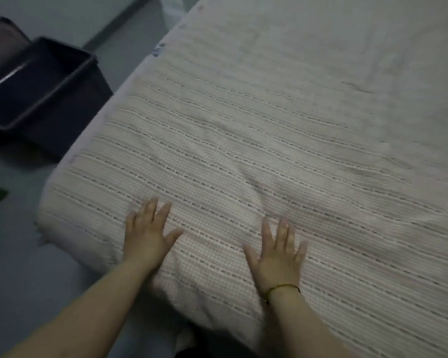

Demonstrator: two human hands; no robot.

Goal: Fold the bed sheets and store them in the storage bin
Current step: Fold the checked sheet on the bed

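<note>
Sheet [243, 130]: soft, limp, light; likely grasped at bed-edge corners.
Hands: left [148, 236], right [277, 251] flat, fingers spread, gripping nothing.
Bin [44, 81]: left of sheet.

matt woven cloth sheet [243, 151], glossy plastic bin [36, 81]

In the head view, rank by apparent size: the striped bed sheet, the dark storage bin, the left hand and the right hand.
1. Striped bed sheet
2. Dark storage bin, though it sits farther from the camera
3. Left hand and right hand: alike, not ranked
</note>
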